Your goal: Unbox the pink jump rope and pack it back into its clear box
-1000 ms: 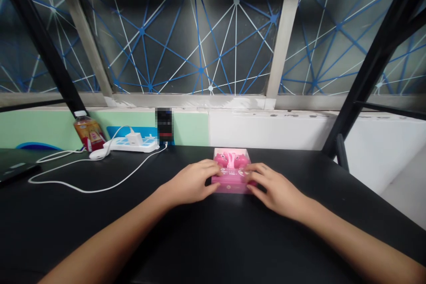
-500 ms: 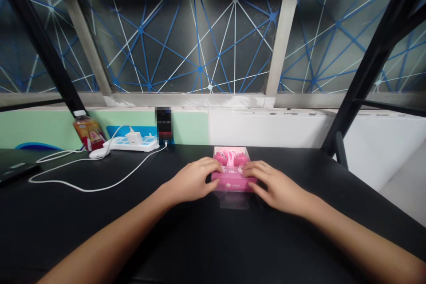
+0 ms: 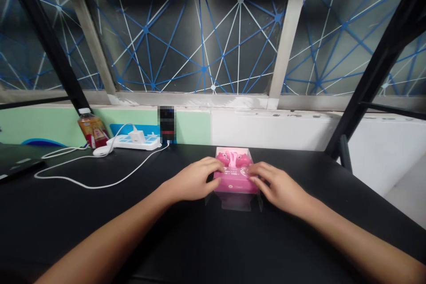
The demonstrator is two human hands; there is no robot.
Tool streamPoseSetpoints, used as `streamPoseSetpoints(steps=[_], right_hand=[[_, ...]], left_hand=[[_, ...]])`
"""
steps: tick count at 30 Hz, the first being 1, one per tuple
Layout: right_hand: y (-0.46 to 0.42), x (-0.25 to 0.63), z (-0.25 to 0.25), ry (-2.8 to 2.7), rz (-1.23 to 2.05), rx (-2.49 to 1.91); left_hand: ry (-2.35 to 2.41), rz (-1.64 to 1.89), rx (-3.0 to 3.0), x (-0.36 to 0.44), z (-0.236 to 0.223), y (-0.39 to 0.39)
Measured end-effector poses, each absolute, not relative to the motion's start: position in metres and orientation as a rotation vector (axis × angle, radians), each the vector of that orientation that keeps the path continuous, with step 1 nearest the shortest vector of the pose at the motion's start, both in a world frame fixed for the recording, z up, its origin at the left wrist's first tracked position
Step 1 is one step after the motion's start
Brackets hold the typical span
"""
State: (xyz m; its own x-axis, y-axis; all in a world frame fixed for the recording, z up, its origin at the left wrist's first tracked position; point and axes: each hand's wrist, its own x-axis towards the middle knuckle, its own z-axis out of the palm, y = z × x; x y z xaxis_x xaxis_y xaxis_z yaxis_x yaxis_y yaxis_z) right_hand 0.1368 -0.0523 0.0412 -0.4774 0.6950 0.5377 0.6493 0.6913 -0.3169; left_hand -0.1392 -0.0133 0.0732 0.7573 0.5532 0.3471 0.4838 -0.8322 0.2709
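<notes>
A pink box [image 3: 235, 185] lies on the black table, with a clear plastic flap [image 3: 236, 204] sticking out at its near end. At its far end, two rounded dark-pink pieces [image 3: 244, 160] and a pale-pink bundled strand [image 3: 233, 158] show. My left hand [image 3: 196, 179] grips the box's left edge, fingers on top and thumb by the near corner. On the opposite edge, my right hand [image 3: 278, 186] has its curled fingers and thumb against the right side. The fingertips of both hands partly cover the box's edges.
A white power strip [image 3: 135, 143] with a plugged-in charger [image 3: 136, 136] sits at the back left, its white cable [image 3: 89, 186] looping over the table. A drink bottle [image 3: 93, 131], a blurred-out phone-like device [image 3: 167, 124] and a dark flat object [image 3: 21, 168] are nearby. Black frame posts [image 3: 366, 75] flank the table.
The view has shifted slightly, so everything sits a little further right. My right fingers have drawn back a little toward the box's right edge. More of the clear flaps shows at the near end.
</notes>
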Motion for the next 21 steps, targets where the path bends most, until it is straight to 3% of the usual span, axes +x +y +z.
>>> streamPoseSetpoints(steps=[9,15,21], right_hand=[[-0.061,0.145,0.046,-2.359,0.242,-1.115],[-0.083,0.132,0.041,-2.528,-0.144,-1.095],[-0.103,0.114,0.046,-2.777,-0.065,-0.917]], left_hand=[[0.810,0.619,2.789,-0.133,0.069,-0.008],[0.858,0.632,2.822,-0.125,0.065,-0.007],[0.919,0.645,2.851,-0.121,0.063,-0.005]])
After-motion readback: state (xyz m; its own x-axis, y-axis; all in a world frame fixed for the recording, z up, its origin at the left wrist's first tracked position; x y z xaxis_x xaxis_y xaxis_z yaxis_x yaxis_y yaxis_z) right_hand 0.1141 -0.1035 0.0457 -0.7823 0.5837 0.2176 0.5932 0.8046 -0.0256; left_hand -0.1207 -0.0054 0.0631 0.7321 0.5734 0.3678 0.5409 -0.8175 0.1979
